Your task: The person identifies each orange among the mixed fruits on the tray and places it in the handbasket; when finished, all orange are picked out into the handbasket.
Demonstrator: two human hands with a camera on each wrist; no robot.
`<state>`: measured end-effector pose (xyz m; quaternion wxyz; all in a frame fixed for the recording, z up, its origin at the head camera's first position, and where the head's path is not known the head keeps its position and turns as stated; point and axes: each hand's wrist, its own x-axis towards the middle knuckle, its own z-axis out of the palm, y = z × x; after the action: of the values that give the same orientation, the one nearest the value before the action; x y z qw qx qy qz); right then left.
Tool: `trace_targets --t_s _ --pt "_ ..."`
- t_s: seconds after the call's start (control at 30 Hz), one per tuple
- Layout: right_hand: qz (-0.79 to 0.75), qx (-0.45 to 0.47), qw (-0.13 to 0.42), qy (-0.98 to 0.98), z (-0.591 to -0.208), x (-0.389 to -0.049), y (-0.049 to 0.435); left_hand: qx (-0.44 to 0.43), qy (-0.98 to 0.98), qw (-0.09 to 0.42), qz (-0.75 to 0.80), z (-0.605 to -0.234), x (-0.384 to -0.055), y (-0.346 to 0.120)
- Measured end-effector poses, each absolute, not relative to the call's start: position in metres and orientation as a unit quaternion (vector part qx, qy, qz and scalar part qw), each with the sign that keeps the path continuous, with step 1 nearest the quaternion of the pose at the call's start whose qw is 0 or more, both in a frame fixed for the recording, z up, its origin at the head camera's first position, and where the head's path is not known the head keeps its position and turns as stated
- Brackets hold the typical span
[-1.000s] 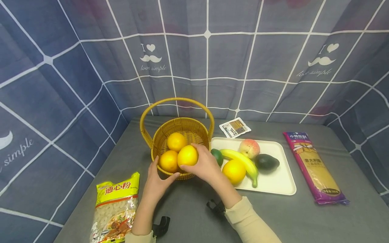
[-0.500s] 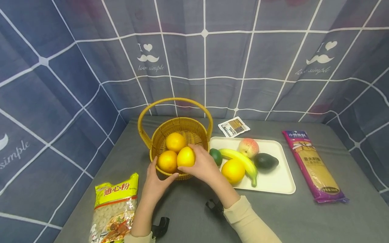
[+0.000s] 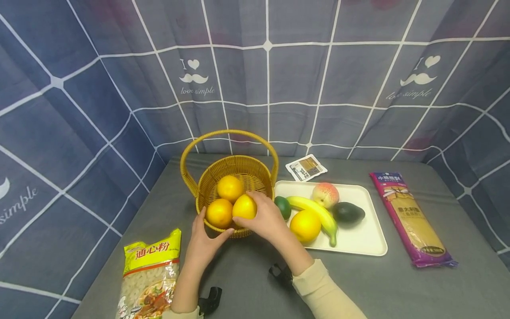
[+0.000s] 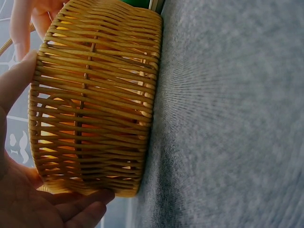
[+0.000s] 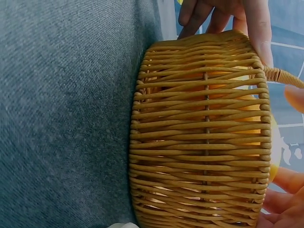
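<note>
A woven basket (image 3: pixel 255 170) with a tall handle stands on the table, with two oranges (image 3: pixel 230 188) inside. My right hand (image 3: pixel 268 217) holds a round yellow fruit (image 3: pixel 244 207) between thumb and fingers, in the front of the basket beside the oranges. In the right wrist view the yellow fruit (image 5: pixel 275 152) shows just above the rim. My left hand (image 3: pixel 205 241) grips the basket's front left side; in the left wrist view its thumb presses the rim and its fingers (image 4: pixel 88 209) lie along the wicker wall.
Right of the basket is a white tray (image 3: pixel 364 239) with a banana (image 3: pixel 314 208), peach (image 3: pixel 326 195), avocado (image 3: pixel 348 213), orange (image 3: pixel 305 226) and dark green fruit (image 3: pixel 283 207). A small packet (image 3: pixel 306 168) lies behind it, a spaghetti pack (image 3: pixel 412 219) far right, a macaroni bag (image 3: pixel 150 274) front left.
The yellow fruit, held in my right hand, has sunk slightly lower among the oranges. My left hand keeps its place on the basket. The head view has shifted a little.
</note>
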<state>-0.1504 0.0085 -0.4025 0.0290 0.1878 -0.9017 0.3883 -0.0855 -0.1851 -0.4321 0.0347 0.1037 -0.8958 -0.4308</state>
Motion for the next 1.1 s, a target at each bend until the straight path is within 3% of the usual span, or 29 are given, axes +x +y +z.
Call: trace_targets --t_s 0.63,1.1 --pt "0.407 0.182 0.028 -0.894 -0.401 -0.150 0.013 0.100 -0.899 0.038 -0.425 -0.434 -0.086 -0.185" --pt "0.463 0.153 0.075 -0.870 -0.358 -0.140 0.049 0.103 -0.897 0.033 -0.429 -0.434 -0.086 -0.186"
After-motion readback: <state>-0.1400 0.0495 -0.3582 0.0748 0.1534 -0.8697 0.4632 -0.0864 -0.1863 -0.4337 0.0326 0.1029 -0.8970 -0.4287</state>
